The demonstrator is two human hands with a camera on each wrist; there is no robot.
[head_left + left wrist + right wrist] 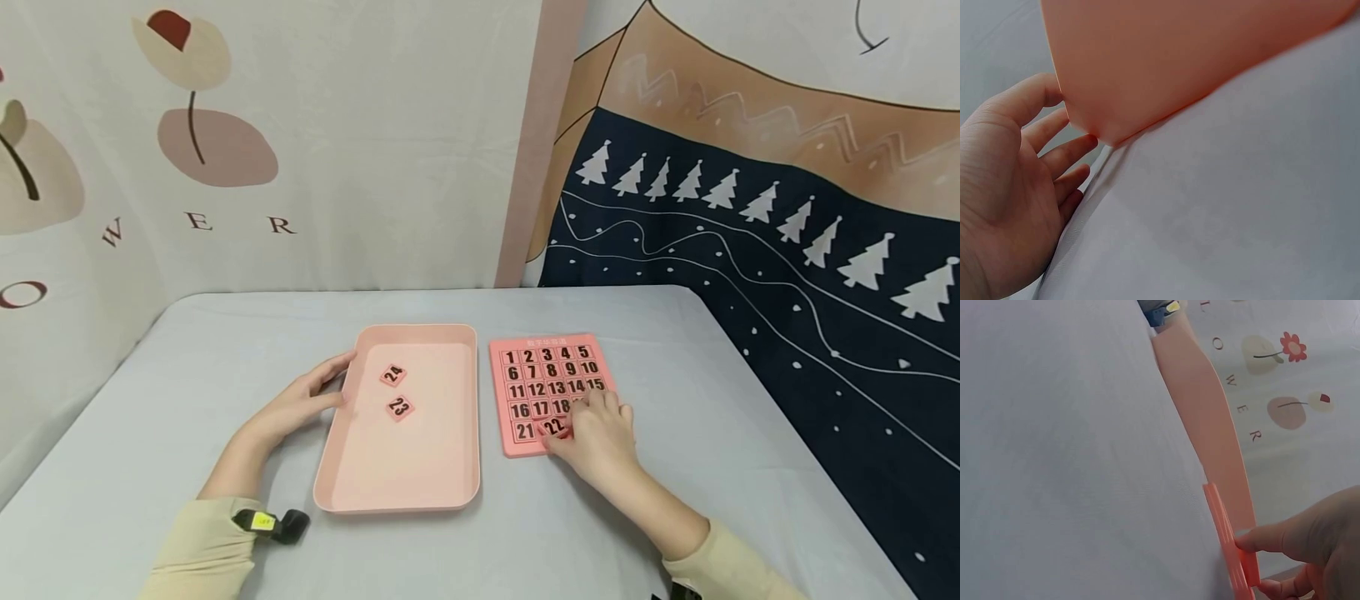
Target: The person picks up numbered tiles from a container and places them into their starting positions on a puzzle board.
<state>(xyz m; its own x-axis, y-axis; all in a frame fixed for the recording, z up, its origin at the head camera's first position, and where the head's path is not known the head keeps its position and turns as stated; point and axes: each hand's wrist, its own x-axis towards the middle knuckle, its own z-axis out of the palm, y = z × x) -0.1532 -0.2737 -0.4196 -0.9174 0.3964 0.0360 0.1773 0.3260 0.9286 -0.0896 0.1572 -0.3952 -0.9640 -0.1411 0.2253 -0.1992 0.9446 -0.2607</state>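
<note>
My right hand [606,437] pinches the number 22 tile [553,427] between thumb and fingers, over the bottom row of a pink number board [503,402]. In the right wrist view the tile [1249,569] stands tilted against the board [1221,522]. Numbers 1 to 18 and 21 show in rows; my fingers cover the right end of the lower rows. Left of the board lies a pink tray [431,458]. My left hand [296,408] touches the tray's left side with fingers spread and relaxed, also seen against the tray wall [1147,62] in the left wrist view.
Inside the tray lie a 24 tile [393,375] and a 23 tile [401,407], both turned at an angle. A pale cloth covers the table [247,333]. Behind it hang a flower-print curtain [390,167] and a dark tree-print cloth [675,242].
</note>
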